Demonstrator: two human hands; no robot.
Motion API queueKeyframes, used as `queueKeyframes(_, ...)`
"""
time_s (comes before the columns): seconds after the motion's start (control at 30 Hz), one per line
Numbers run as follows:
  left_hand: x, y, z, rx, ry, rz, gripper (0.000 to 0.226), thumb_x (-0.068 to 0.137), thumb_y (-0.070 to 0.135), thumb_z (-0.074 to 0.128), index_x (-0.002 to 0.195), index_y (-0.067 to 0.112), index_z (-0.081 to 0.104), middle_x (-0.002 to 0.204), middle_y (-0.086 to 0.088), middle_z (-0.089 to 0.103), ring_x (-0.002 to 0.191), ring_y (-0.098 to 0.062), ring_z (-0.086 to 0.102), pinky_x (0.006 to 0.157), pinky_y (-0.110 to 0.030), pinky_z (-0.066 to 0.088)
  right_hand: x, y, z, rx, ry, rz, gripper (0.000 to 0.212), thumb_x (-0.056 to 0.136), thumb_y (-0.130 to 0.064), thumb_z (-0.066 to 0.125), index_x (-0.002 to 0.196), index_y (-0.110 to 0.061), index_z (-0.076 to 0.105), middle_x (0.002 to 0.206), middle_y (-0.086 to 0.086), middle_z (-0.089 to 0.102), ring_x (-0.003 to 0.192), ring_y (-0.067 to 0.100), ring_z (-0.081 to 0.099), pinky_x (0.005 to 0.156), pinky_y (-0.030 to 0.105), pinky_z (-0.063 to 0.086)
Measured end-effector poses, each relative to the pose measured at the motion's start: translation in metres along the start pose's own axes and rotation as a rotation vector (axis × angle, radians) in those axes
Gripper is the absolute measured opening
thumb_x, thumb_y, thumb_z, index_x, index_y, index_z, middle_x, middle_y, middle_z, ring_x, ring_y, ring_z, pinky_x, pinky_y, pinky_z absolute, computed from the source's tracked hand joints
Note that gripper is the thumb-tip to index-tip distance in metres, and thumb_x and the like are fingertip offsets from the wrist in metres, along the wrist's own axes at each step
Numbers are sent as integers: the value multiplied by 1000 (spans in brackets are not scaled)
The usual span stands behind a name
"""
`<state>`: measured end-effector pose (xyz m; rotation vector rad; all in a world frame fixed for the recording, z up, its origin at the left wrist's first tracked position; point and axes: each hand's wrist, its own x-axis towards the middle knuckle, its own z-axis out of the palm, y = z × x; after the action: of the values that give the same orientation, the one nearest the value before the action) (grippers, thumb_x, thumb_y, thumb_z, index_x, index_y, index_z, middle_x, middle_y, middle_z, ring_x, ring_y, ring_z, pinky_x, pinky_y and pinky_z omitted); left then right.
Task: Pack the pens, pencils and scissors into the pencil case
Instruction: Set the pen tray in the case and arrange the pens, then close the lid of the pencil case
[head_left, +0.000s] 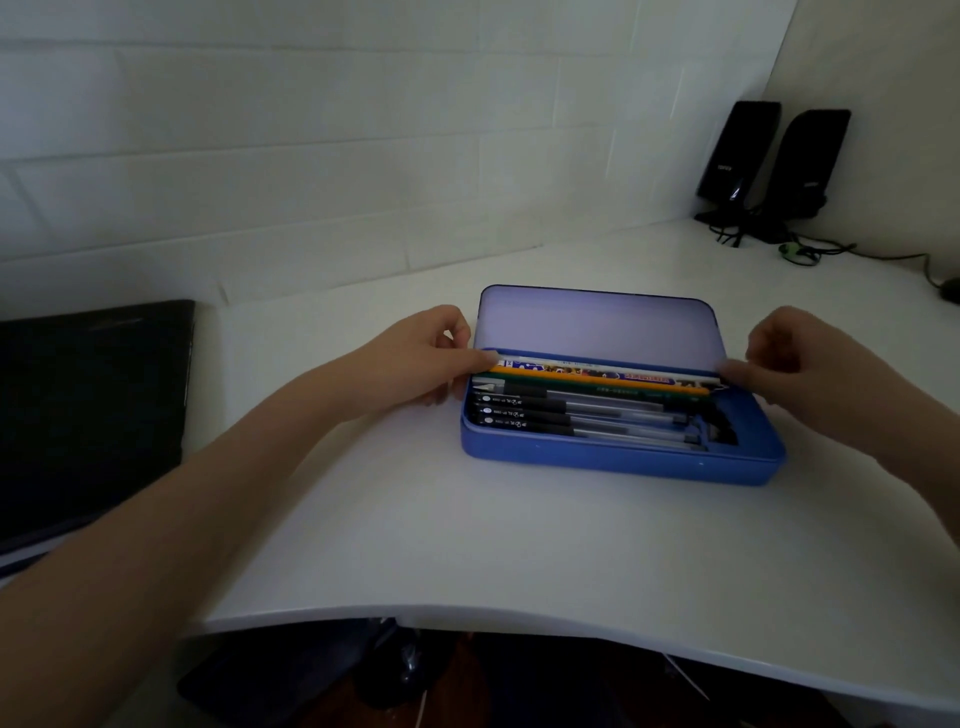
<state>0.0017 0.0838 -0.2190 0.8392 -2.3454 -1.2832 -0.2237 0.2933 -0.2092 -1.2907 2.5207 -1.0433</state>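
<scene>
A rounded blue pencil case, hinged lid raised, is set centre-right on the smooth white surface, with pencils and clear-barrelled pens laid lengthwise inside, its ends pinched by the left hand and right hand.

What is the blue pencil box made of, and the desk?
The pencil case looks like painted metal or hard plastic: thin rounded walls, smooth faint sheen. I can't tell which. The desk looks like smooth white laminate, matte and even, with a thin curved edge.
</scene>
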Motion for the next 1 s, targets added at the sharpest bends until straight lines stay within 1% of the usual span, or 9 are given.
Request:
queueKeyframes(0.3, 1, 1, -1, -16, -19, -26, 30, 85, 28, 63, 72, 17, 39, 42, 9, 56, 38, -8, 42, 37, -15, 34, 4, -1, 8, 16, -87, 123, 26, 84, -36, 62, 75, -18, 46, 74, 6, 57, 62, 14, 47, 53, 29, 32)
queueKeyframes(0.4, 1, 0, -3, -44, 26, -34, 27, 88, 31, 60, 77, 16, 40, 49, 6, 60, 36, -7, 44, 35, -15, 32, 6, 2, 6, 123, -65, 168, 31, 87, -44, 53, 91, -14, 49, 84, 7, 60, 66, 16, 51, 57, 30, 37)
queueKeyframes(0.53, 4, -5, -4, -86, 118, -69, 24, 90, 36, 56, 99, 16, 47, 80, 2, 65, 38, -6, 50, 34, -17, 32, 9, 6, 10, 236, -35, 195, 45, 88, -52, 45, 121, -21, 44, 105, 6, 61, 91, 21, 57, 78, 34, 41)
queueKeyframes(0.6, 3, -5, -5, -99, 59, -72, 30, 89, 33, 58, 112, 17, 49, 87, 2, 65, 42, -3, 55, 34, -17, 36, 8, 7, 12, 282, -35, 168, 50, 89, -50, 45, 131, -23, 39, 107, 4, 58, 97, 20, 56, 84, 34, 41)
queueKeyframes(0.67, 2, -4, -9, -142, -44, -67, 33, 88, 27, 59, 118, 16, 53, 84, 5, 67, 49, -3, 59, 37, -16, 38, 7, 7, 14, 323, -19, 152, 51, 90, -46, 48, 134, -24, 37, 110, 5, 57, 99, 21, 56, 86, 34, 42)
queueKeyframes(0.73, 2, -6, -14, -214, -132, -75, 33, 87, 20, 60, 119, 15, 55, 89, 6, 69, 54, -4, 60, 38, -15, 37, 8, 8, 15, 350, -2, 149, 50, 90, -43, 50, 135, -24, 39, 112, 7, 59, 100, 24, 57, 85, 35, 43)
queueKeyframes(0.83, 4, -10, -18, -304, -195, -98, 32, 86, 11, 60, 117, 16, 56, 108, -1, 67, 59, -5, 60, 38, -13, 35, 8, 11, 16, 394, 17, 141, 49, 89, -40, 53, 134, -23, 41, 112, 6, 60, 100, 23, 58, 84, 35, 43)
queueKeyframes(0.93, 3, -11, -17, -344, -206, -73, 30, 86, 4, 59, 114, 16, 57, 106, -3, 67, 56, -4, 57, 36, -12, 31, 9, 11, 17, 455, 57, 113, 49, 89, -31, 57, 135, -20, 42, 113, 4, 60, 103, 23, 59, 87, 37, 47)
queueKeyframes(1.0, 2, -10, -16, -359, -201, -43, 30, 86, 1, 58, 112, 17, 58, 103, -1, 66, 54, -4, 56, 34, -12, 30, 9, 9, 18, 479, 101, 75, 46, 90, -27, 56, 134, -18, 43, 115, 4, 59, 102, 22, 59, 80, 32, 49)
